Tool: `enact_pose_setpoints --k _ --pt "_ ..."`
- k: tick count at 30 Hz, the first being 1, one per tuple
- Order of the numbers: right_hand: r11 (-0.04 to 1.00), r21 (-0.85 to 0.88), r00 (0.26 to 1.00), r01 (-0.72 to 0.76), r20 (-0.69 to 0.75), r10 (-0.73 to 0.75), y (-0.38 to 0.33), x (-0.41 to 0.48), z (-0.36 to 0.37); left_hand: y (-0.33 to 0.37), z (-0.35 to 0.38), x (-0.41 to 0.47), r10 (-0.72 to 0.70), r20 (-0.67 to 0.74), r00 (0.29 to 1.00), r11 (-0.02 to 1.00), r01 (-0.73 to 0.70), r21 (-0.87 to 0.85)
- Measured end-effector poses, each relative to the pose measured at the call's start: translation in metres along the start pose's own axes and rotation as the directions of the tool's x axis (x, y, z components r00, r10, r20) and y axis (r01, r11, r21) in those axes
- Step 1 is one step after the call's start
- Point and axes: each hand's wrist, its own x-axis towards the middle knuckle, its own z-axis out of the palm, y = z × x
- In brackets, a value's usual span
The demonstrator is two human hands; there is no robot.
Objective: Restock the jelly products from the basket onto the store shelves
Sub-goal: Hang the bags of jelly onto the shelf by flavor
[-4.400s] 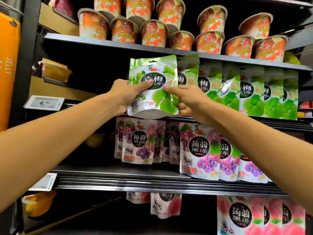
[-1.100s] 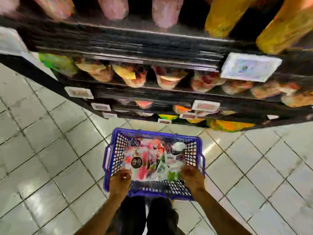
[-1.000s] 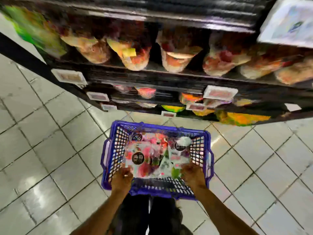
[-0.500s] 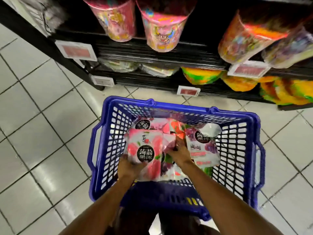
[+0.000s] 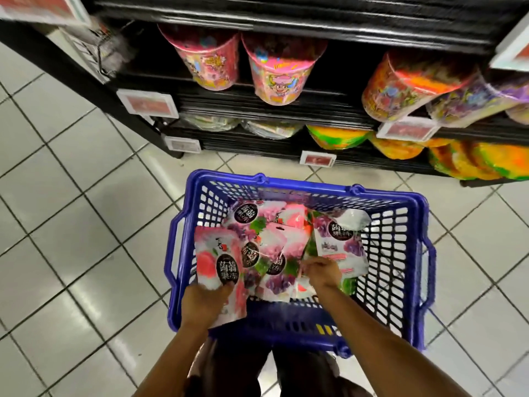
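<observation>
The left grip [image 5: 204,300] covers the lower corner of the peach pouch [image 5: 219,259] it holds, and its fingers behind the pouch are out of sight. The right grip [image 5: 325,272] has its fingertips sunk among the piled pouches [image 5: 274,253], so whether they pinch one cannot be told. Just right of that grip, a green pouch [image 5: 347,283] shows only a sliver. Beyond both grips, the price tags [image 5: 147,104] on the shelf [image 5: 329,108] are blurred and their print is unreadable. The top-left tag [image 5: 43,10] and top-right tag [image 5: 513,51] are cut by the edges.
</observation>
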Motion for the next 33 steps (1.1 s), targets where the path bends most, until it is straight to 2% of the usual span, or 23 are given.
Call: enact_pose_setpoints --k 3,6,9,13,15,19,22,24,26,28,29,30,33 --pt "0.998 -0.051 0.997 -0.043 0.062 0.046 0.016 -0.002 -0.006 0.005 -0.004 -0.013 0.155 -0.108 0.982 0.987 -0.150 0.048" --pt "1.000 -0.026 0.998 0.004 0.067 -0.003 0.019 0.000 -0.007 0.009 -0.002 -0.016 0.259 -0.098 0.961 0.965 -0.253 0.068" --pt "0.998 -0.006 0.997 0.067 0.031 -0.067 0.008 0.007 0.002 0.009 0.002 -0.011 0.289 -0.093 0.953 0.957 -0.288 0.020" --pt "0.990 0.090 0.994 -0.108 -0.001 0.108 -0.020 0.023 0.026 0.011 0.010 -0.002 0.336 -0.036 0.941 0.942 -0.335 0.029" --pt "0.983 0.010 0.983 -0.184 0.027 0.184 -0.034 0.036 0.029 0.013 0.015 0.003 0.329 -0.034 0.944 0.944 -0.328 0.025" --pt "0.973 0.013 0.973 -0.230 0.039 0.229 -0.046 0.054 0.033 0.016 0.021 0.013 0.303 -0.031 0.953 0.953 -0.302 0.023" --pt "0.953 0.220 0.952 -0.206 0.269 0.144 -0.039 0.048 0.054 0.017 0.021 0.017 0.291 -0.029 0.956 0.956 -0.291 0.026" --pt "0.933 0.286 0.950 -0.218 0.283 0.135 -0.030 0.044 0.056 0.015 0.020 0.015 0.284 -0.026 0.958 0.959 -0.284 0.014" --pt "0.958 0.203 0.960 -0.203 0.233 0.154 -0.024 0.040 0.043 0.011 0.020 0.012 0.273 -0.016 0.962 0.962 -0.273 0.029" --pt "0.998 -0.057 0.991 -0.035 0.131 0.042 -0.016 0.042 0.027 0.006 0.019 0.009 0.264 -0.013 0.964 0.963 -0.263 0.056" --pt "0.992 -0.127 0.994 0.027 0.111 -0.013 -0.011 0.044 0.022 0.004 0.020 0.009 0.257 -0.008 0.966 0.965 -0.256 0.062" --pt "0.994 -0.109 0.990 0.033 0.138 -0.018 -0.009 0.042 0.018 0.003 0.021 0.009 0.246 0.003 0.969 0.967 -0.246 0.066" --pt "0.996 0.063 0.949 -0.068 0.313 0.044 -0.001 0.030 0.015 0.002 0.023 0.006 0.205 0.037 0.978 0.978 -0.207 0.042"
